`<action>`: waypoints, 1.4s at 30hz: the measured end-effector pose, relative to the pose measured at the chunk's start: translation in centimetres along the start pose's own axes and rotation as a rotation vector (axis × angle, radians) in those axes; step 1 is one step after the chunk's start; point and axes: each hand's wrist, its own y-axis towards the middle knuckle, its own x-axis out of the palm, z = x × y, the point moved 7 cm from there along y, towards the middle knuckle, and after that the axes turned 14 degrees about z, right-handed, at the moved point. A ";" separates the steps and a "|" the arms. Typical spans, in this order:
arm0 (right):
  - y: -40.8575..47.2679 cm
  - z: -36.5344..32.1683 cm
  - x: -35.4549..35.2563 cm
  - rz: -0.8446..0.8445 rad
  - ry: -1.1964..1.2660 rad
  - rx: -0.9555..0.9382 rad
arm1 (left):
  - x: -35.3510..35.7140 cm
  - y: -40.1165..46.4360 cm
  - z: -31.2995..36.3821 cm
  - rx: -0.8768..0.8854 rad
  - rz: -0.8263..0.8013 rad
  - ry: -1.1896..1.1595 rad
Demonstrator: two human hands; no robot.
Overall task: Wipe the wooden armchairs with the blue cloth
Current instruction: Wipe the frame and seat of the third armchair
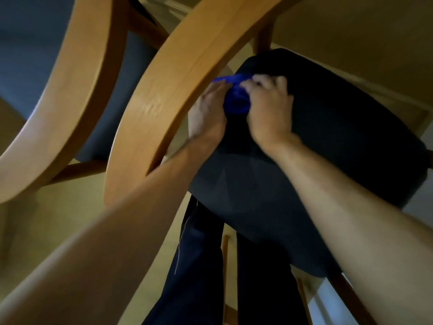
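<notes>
Head camera looks down past two curved wooden armrests at a dark seat cushion, and both hands meet over it. The blue cloth sits bunched between them, just above the cushion and right beside the nearer armrest. The left hand has its fingers laid along the cloth's left side, while the right hand curls its fingers over the top and pinches the fabric. My guess is the person is gathering or refolding it into a pad before rubbing the wood, which would explain why both hands are on it and neither touches the chair frame. The cloth is a vivid, deep blue, crumpled into soft folds, mostly hidden by the fingers. A second armrest stands further left, apart from the hands.
</notes>
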 end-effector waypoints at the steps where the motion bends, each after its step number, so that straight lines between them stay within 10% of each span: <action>1: -1.9 -0.9 0.5 -0.028 0.009 -0.026 | -0.6 -2.1 -1.0 0.002 0.003 0.023; 11: -18.4 -3.5 3.7 -0.498 0.083 -0.302 | -4.2 -21.6 -4.7 -0.086 -0.431 0.246; 21: -3.1 -1.5 -1.7 0.069 0.211 -0.188 | -3.1 -6.0 -1.0 -0.017 -0.061 0.091; 28: -9.4 -6.8 4.4 -0.026 -0.024 -0.113 | -2.3 -9.3 -5.8 -0.172 -0.173 0.368; 36: -17.3 -4.5 4.2 -0.376 -0.035 -0.470 | -3.2 -20.7 -5.1 -0.096 -0.442 0.362; 42: -13.7 -6.7 4.1 -0.362 -0.206 -0.673 | -5.6 -17.5 -6.3 -0.144 -0.135 0.107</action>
